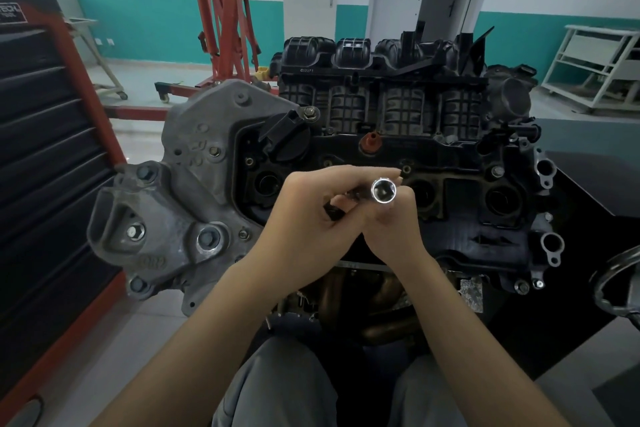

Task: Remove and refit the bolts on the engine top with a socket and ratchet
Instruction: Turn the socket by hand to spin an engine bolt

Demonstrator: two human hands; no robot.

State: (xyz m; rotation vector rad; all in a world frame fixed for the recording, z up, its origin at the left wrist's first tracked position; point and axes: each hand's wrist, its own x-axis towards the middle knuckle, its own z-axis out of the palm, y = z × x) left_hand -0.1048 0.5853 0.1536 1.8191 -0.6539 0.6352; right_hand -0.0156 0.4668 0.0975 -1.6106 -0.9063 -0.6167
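Both hands, the left hand (311, 218) and right hand (391, 218), gripped the socket (383, 190) and ratchet (337, 208) above the engine top (467, 163), bolts seemingly untouched.

Bare forearms, grey trousers

Both the left hand (304, 218) and the right hand (394, 222) are ungloved, no sleeves showing on the forearms behind them; below the hands, loose grey trousers (287, 388) cover both legs.

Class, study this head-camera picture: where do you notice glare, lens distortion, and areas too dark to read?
Head view: glare on the chrome socket rim; wide-angle bending bows the tool cabinet edge at left; the black engine cover and exhaust area beneath the hands are too dark for detail.
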